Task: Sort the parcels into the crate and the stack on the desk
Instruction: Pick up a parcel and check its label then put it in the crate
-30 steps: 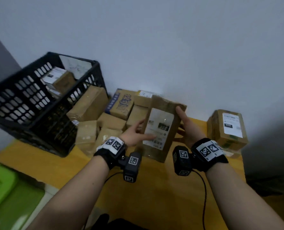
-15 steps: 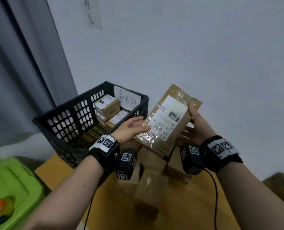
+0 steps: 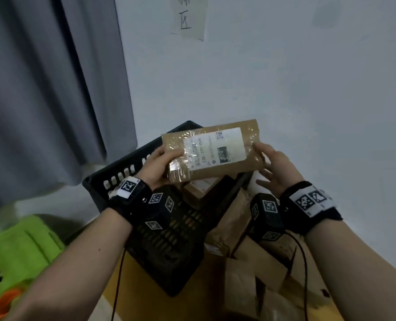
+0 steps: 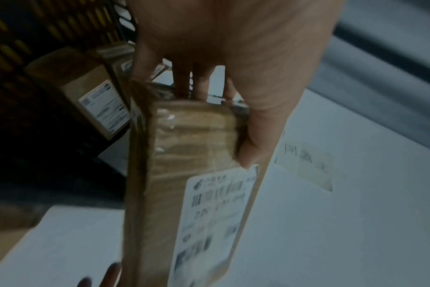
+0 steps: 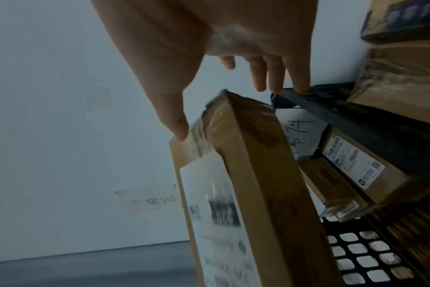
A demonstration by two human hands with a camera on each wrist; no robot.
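A flat brown parcel (image 3: 210, 151) with a white label hangs level above the black crate (image 3: 122, 167). My left hand (image 3: 166, 163) grips its left end, thumb on the top face and fingers underneath; the left wrist view shows the same hold on the parcel (image 4: 192, 174). My right hand (image 3: 268, 163) is at the right end. In the right wrist view only its thumb tip touches the parcel (image 5: 246, 174), and the fingers (image 5: 275, 77) stretch straight past it. Labelled boxes (image 5: 356, 161) lie inside the crate (image 5: 331, 116).
A heap of brown parcels (image 3: 245, 262) lies on the yellow desk (image 3: 127, 279) right of the crate. A green bin (image 3: 18, 239) sits low on the left, a grey curtain (image 3: 53, 89) hangs behind it, and a white wall with a paper note (image 3: 190, 17) stands close behind.
The parcel went from upright near the desk to level, carried up and left over the crate. My left hand now grips its end, and my right hand has eased to a thumb touch.
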